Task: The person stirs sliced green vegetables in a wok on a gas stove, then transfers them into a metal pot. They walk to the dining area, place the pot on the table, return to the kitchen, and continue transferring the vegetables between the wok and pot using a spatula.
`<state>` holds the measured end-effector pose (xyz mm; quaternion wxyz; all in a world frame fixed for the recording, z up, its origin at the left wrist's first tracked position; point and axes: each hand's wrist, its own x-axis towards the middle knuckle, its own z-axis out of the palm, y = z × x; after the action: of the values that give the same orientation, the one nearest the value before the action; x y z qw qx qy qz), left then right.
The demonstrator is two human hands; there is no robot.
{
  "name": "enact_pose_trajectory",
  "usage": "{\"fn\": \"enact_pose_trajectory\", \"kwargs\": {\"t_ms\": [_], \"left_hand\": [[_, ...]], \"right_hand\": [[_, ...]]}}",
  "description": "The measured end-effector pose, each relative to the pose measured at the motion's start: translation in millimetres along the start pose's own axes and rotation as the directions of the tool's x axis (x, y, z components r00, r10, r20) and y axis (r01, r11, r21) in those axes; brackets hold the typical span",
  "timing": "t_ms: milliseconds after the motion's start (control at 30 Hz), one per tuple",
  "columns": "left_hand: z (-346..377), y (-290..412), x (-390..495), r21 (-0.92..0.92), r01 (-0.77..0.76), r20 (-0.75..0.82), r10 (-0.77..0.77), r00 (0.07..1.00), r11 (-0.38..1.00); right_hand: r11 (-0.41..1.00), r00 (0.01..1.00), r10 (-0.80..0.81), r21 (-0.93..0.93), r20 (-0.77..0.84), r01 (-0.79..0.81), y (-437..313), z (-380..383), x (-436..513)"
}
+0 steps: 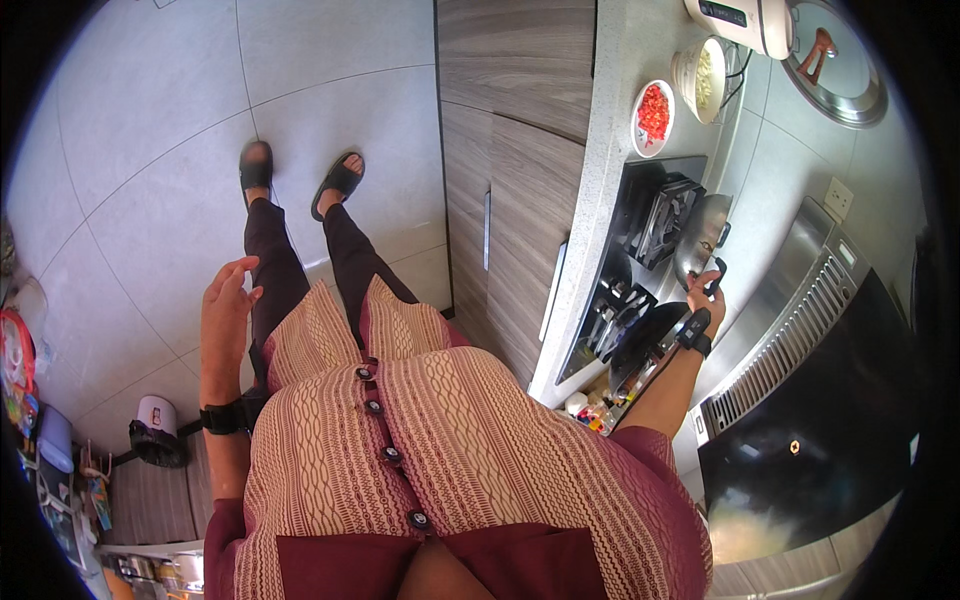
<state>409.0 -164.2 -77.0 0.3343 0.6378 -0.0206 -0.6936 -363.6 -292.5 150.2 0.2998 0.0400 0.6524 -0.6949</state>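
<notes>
My right hand [705,294], wearing a black wrist strap, reaches over the gas hob [611,307]. Its fingers close about a curved black handle [718,276] beside a shiny steel pan [694,240]. Whether that handle belongs to the pan is hard to tell, as the fingers cover the join. A dark pan [649,337] sits on the nearer burner, partly behind the right forearm. On the other side, my left hand [231,300] hangs in the air over the floor, its fingers loosely bent and apart, holding nothing.
On the counter past the hob stand a bowl of chopped red pepper [652,116], a bowl of pale chopped pieces [703,79] and a white appliance [739,22]. A round lid [832,67] is by the wall. The range hood [780,330] slants at right. A bin [157,431] stands left.
</notes>
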Motion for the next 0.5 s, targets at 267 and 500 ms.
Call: {"fn": "enact_pose_trajectory", "kwargs": {"t_ms": [267,500], "left_hand": [[-1.7,-1.1,-1.0,0.009,-0.004,0.001,0.004,1.000,1.000],[-0.5,-0.5,-1.9,0.019,-0.017,-0.019,0.017,1.000,1.000]], "right_hand": [[0.844,0.932,0.363,0.432,-0.023,-0.318,29.2,2.3,-5.7],[0.860,0.944,0.325,0.432,-0.054,-0.272,41.1,9.9,-21.0]]}}
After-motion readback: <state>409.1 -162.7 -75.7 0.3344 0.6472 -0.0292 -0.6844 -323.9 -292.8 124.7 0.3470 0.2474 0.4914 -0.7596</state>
